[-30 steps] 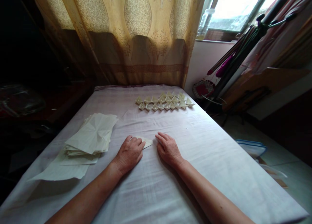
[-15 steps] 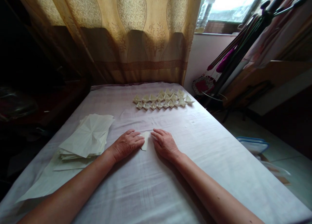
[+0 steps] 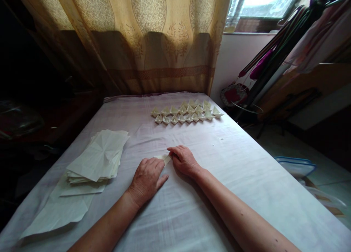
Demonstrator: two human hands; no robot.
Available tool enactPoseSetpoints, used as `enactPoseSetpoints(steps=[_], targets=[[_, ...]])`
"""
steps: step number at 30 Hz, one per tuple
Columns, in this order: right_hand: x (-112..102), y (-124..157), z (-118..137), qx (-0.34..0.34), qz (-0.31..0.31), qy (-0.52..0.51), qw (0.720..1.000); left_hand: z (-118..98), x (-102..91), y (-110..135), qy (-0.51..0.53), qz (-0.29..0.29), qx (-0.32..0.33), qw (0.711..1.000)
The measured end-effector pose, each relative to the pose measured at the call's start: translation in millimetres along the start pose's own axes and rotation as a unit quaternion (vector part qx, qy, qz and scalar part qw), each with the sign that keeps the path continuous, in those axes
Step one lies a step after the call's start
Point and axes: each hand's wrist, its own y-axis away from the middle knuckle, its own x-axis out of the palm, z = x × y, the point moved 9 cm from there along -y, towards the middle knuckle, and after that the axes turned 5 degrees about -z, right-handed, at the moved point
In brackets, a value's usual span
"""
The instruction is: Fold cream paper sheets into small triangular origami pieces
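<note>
A small folded piece of pale paper (image 3: 165, 158) lies on the cloth between my hands, partly hidden by the fingers. My left hand (image 3: 148, 177) rests palm down over its left part, the fingers laid flat and the thumb held apart. At the paper's right end, my right hand (image 3: 184, 159) has its thumb and fingers closed on the edge, with the index finger reaching out over it. Farther back stand several folded paper pieces (image 3: 189, 113) with pointed tips, set out in rows.
On the left lies a pile of creased paper sheets (image 3: 102, 149), with a loose sheet (image 3: 59, 211) under its near side. A pale checked cloth (image 3: 241, 182) covers the surface. Tiny paper scraps (image 3: 221, 138) lie to the right. Behind hangs a yellow curtain (image 3: 148, 61).
The folded paper has turned from upright to slanting. My left hand has shifted nearer and its thumb has spread. My right hand, apart from the paper before, now grips its right end.
</note>
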Motion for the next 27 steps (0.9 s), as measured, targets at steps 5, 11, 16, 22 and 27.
enactPoseSetpoints(steps=[5, 11, 16, 22, 27], targets=[[-9, 19, 9, -0.012, -0.014, -0.062, 0.998, 10, -4.2, 16, 0.060, -0.033, 0.039, 0.997], [-12, 24, 8, 0.000, -0.023, -0.109, 0.994, 27, -6.9, 26, 0.117, -0.071, 0.026, 0.990], [-10, 23, 8, -0.006, -0.018, -0.113, 0.993, 30, -4.2, 25, 0.137, -0.064, 0.016, 0.988], [-11, 23, 11, -0.014, -0.006, -0.116, 0.993, 27, -3.6, 21, 0.147, -0.040, 0.012, 0.988], [-10, 22, 13, -0.029, 0.013, -0.106, 0.994, 29, -1.2, 21, 0.153, -0.030, -0.002, 0.988]])
